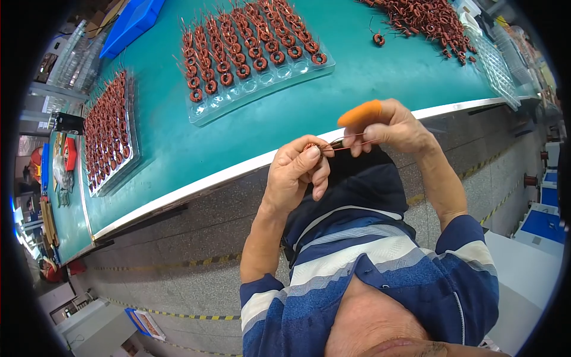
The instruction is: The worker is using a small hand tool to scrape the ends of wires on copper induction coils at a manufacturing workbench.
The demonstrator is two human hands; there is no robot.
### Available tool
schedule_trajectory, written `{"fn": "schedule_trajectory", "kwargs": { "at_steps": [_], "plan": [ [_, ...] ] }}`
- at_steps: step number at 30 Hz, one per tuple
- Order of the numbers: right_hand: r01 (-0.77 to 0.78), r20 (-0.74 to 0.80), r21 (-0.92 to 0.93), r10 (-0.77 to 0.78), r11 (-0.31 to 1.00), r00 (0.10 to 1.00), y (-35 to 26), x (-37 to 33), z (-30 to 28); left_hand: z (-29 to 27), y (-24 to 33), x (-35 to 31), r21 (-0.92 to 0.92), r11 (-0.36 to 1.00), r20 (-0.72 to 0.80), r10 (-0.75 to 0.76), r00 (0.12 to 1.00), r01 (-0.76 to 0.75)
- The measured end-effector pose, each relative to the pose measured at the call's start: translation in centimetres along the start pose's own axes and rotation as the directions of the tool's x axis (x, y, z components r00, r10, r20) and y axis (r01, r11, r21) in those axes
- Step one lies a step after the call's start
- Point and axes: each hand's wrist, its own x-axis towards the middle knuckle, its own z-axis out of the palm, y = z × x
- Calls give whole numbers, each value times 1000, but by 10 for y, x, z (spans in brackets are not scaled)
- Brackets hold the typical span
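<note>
Left hand is clenched on a small copper-wound ring coil, pinched between thumb and fingertips, held in the air just off the near edge of the worktop.

Right hand sits just beside the left, on its right and a bit higher. It pinches a thin copper wire that runs from the coil across to its fingers. Orange finger cot on the right forefinger, pointing toward the left hand. Both hands are closed, neither touches the worktop.

Beyond the hands, on the green worktop: a clear plastic tray with rows of the same wound coils, front row of pockets unfilled. Further left of the left hand, a second tray, packed with coils. Far beyond the right hand, a loose pile of coils, and one stray coil lying apart from it. Empty clear tray at the worktop's right end. Blue bin at the far left corner.

Person wears a blue and white striped shirt; forearms come up from below.
</note>
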Motion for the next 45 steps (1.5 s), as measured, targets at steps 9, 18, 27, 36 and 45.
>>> {"fn": "schedule_trajectory", "kwargs": {
  "at_steps": [9,18,27,36,45],
  "plan": [
    [-60,-186,24,63,998,981,10,3,21,4,-6,-2,54,999,-41,0,999,2],
    [-27,-602,-114,-48,993,797,15,-15,27,15,-16,5,355,905,-236,330,914,-235],
    [-77,-357,76,99,994,929,11,5,39,11,7,4,845,496,74,263,962,-201],
    [-203,-278,135,234,970,932,11,10,33,18,28,2,923,-176,375,207,904,-342],
    [87,-544,-222,-197,971,816,-10,4,72,20,-3,3,548,770,-23,405,914,-327]
  ]
}}
